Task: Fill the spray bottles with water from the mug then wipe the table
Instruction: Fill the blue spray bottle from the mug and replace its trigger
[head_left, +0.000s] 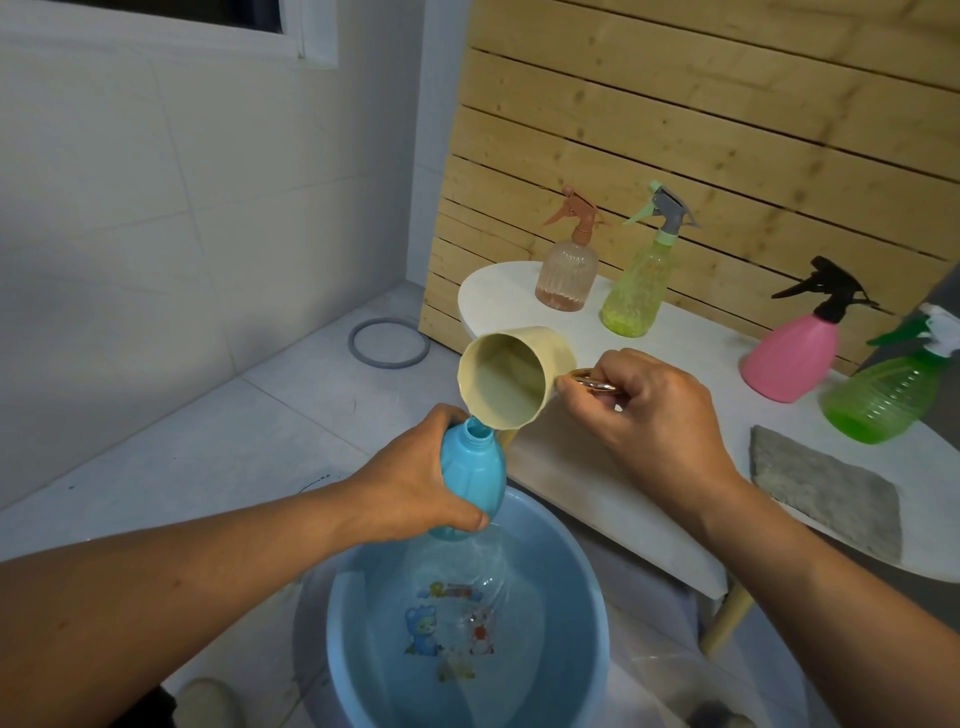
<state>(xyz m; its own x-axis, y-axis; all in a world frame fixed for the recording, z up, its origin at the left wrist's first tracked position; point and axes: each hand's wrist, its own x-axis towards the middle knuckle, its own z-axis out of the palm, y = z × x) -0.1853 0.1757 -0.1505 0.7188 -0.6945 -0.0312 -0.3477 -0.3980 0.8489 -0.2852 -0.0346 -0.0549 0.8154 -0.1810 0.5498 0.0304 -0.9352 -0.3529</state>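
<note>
The right hand (649, 410) pinches the tipped mug (511, 379) by its handle, mouth toward the near-upright blue bottle (472, 473) gripped by the left hand (421, 478).

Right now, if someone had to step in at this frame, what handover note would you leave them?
Left hand grips the uncapped blue bottle over the basin.
Right hand holds the mug by its handle, tipped at the bottle's mouth; water spills into the basin.
Four capped spray bottles stand on the table; their fill levels are unclear.
Left: finish this bottle, cap it, wipe the table with the grey cloth.
</note>
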